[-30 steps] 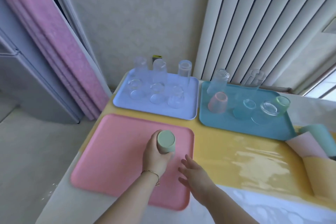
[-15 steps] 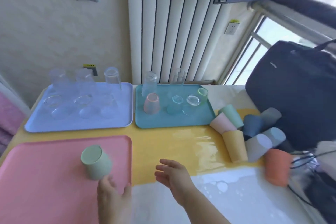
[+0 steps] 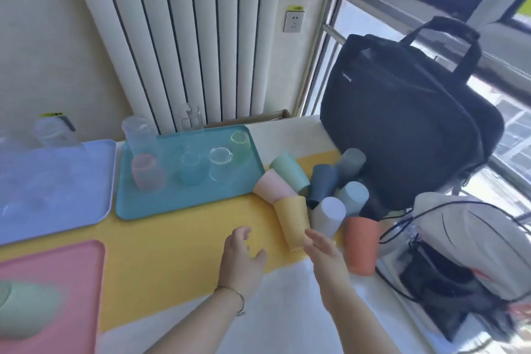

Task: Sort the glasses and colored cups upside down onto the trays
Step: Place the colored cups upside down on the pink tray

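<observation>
Left hand (image 3: 241,261) gone from pale green cup (image 3: 26,307), right hand (image 3: 323,250) beside ribbed yellow cup (image 3: 291,218) lying sideways, both hands loose-fingered, empty

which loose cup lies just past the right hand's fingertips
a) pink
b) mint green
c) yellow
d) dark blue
c: the yellow cup lies on its side on the yellow mat directly ahead of the right hand, whose straight fingers hold nothing.

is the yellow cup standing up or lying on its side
On its side: the yellow cup lies lengthwise on the yellow mat, its long wall facing up.
</observation>
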